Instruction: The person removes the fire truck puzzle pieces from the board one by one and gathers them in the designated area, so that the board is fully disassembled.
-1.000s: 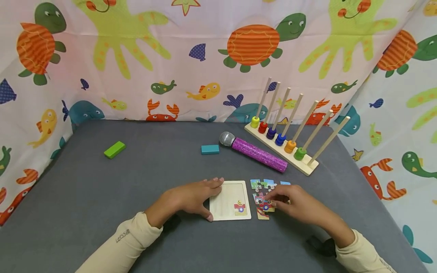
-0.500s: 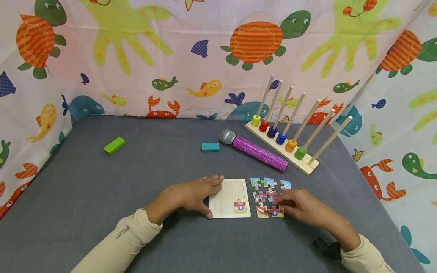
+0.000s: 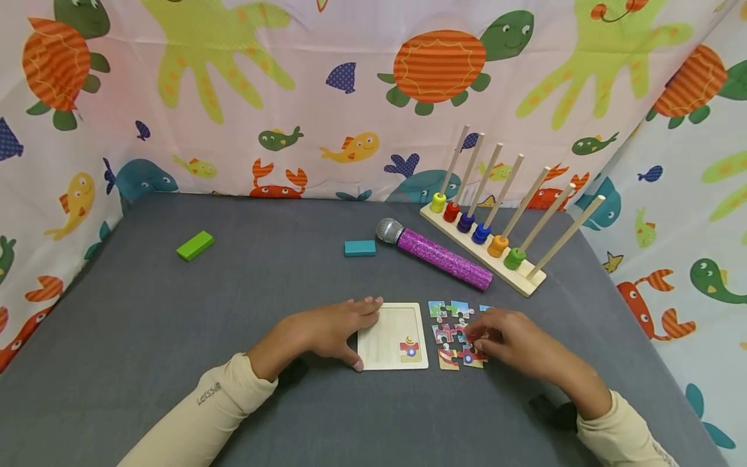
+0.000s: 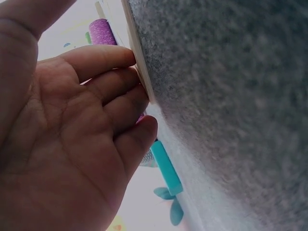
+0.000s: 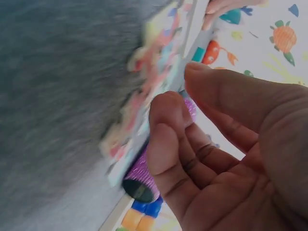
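Observation:
A square wooden puzzle tray point(image 3: 388, 327) lies on the grey table with one red and yellow piece point(image 3: 410, 350) set in its lower right corner. My left hand point(image 3: 327, 334) rests against the tray's left edge point(image 4: 139, 62), fingers nearly straight and thumb at the near corner. Several loose puzzle pieces point(image 3: 446, 322) lie just right of the tray. My right hand point(image 3: 502, 337) hovers over their right side, its loosely curled fingertips point(image 3: 474, 337) at the pieces. In the right wrist view the pieces point(image 5: 144, 101) are blurred, and nothing shows between thumb and index finger point(image 5: 166, 115).
A purple glitter microphone point(image 3: 438, 254) lies beyond the pieces, with a teal block point(image 3: 359, 248) by its head. A wooden peg rack point(image 3: 533, 285) with coloured rings stands at the back right. A green block point(image 3: 195, 245) sits far left. Sea-animal cloth walls point(image 3: 350, 97) surround the table.
My right hand slid right to the bottom-right pieces, then drew back up over the middle of the cluster. A red piece now lies at the cluster's lower right. My left hand stayed put.

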### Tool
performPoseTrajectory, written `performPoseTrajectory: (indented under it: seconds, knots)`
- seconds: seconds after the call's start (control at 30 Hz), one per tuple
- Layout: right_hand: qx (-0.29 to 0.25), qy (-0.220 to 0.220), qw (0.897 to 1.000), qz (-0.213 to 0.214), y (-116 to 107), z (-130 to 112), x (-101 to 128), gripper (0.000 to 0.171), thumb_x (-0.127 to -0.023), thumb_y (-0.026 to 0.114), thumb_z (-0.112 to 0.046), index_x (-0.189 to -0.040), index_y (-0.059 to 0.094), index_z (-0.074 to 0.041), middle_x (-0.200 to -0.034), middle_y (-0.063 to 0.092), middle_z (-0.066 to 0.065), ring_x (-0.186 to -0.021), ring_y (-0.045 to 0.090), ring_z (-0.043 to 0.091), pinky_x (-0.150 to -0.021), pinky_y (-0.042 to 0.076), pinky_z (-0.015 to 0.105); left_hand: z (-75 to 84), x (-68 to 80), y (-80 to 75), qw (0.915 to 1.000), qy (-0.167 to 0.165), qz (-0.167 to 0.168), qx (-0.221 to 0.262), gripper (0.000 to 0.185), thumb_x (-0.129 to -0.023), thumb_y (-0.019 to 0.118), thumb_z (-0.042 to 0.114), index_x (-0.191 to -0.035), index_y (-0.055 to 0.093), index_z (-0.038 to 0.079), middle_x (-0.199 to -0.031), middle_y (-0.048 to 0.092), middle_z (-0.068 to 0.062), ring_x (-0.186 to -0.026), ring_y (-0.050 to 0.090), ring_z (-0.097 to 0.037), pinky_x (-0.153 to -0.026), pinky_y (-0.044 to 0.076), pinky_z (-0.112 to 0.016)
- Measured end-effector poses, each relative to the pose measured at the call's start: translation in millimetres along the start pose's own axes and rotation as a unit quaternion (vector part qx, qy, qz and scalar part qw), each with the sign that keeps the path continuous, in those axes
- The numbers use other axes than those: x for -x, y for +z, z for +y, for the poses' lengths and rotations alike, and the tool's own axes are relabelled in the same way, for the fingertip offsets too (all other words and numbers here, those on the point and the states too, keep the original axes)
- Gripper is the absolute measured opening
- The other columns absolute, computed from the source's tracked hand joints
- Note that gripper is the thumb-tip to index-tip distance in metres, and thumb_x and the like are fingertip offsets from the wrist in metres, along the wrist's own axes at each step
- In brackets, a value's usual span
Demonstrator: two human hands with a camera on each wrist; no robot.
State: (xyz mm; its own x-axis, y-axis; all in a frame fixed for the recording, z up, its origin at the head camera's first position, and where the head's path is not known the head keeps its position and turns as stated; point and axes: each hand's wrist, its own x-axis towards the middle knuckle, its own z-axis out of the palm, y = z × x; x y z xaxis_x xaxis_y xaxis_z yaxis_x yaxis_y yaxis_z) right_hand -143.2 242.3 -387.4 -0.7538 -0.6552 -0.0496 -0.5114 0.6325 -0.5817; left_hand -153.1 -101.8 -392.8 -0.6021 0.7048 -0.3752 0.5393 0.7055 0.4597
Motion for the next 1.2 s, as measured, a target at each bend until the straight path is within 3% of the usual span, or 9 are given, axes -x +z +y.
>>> performPoseTrajectory:
  seconds: [0.23, 0.47, 0.7, 0.93, 1.2]
  knots:
    - [-0.029, -0.018, 0.999, -0.027, 7, -22, -27, 0.018, -0.094, 0.065, -0.008, -0.110, 0.071, -0.006, -0.092, 0.066, -0.006, -0.073, 0.055, 0.007, -0.062, 0.049, 0.025, 5.3, 3.7, -5.9, 0.9997, 0.005, -0.010, -0.023, 0.091, -0.083, 0.078, 0.037, -0.153, 0.029, 0.004, -0.161, 0.012, -0.009, -0.147, 0.009, -0.023, -0.117, 0.009, -0.039]
    - [-0.039, -0.055, 0.997, -0.047, 20, -35, -48, 0.017, -0.093, 0.065, -0.007, -0.109, 0.071, -0.005, -0.091, 0.066, -0.006, -0.076, 0.057, 0.006, -0.068, 0.051, 0.027, 18.0, -1.8, -7.1, 0.9989, 0.033, 0.009, -0.031, 0.078, -0.086, 0.075, 0.039, -0.146, 0.041, 0.003, -0.160, 0.015, -0.014, -0.146, 0.014, -0.028, -0.116, 0.016, -0.040]
    - [-0.049, -0.068, 0.995, -0.062, 27, -41, -59, 0.016, -0.093, 0.065, -0.007, -0.108, 0.071, -0.007, -0.094, 0.067, -0.005, -0.077, 0.057, 0.005, -0.069, 0.051, 0.028, 14.3, -6.3, 2.4, 0.9980, 0.057, 0.013, -0.023, 0.083, -0.083, 0.079, 0.033, -0.148, 0.037, 0.003, -0.160, 0.015, -0.014, -0.146, 0.012, -0.030, -0.115, 0.019, -0.044]
    - [-0.059, -0.063, 0.994, -0.070, 33, -40, -62, 0.017, -0.093, 0.065, -0.006, -0.109, 0.071, -0.006, -0.089, 0.066, -0.006, -0.071, 0.056, 0.006, -0.063, 0.049, 0.025, 9.7, -9.3, 4.9, 0.9980, 0.057, 0.015, -0.023, 0.086, -0.082, 0.078, 0.039, -0.151, 0.036, 0.007, -0.162, 0.013, -0.006, -0.147, 0.011, -0.023, -0.116, 0.009, -0.049]
    - [-0.065, -0.048, 0.993, -0.082, 31, -43, -63, 0.022, -0.094, 0.064, -0.006, -0.115, 0.068, -0.004, -0.093, 0.067, -0.004, -0.073, 0.059, 0.005, -0.066, 0.051, 0.025, 6.7, -8.7, 4.9, 0.9978, 0.062, 0.017, -0.018, 0.084, -0.085, 0.074, 0.042, -0.151, 0.036, 0.007, -0.162, 0.013, -0.005, -0.147, 0.009, -0.022, -0.116, 0.008, -0.049]
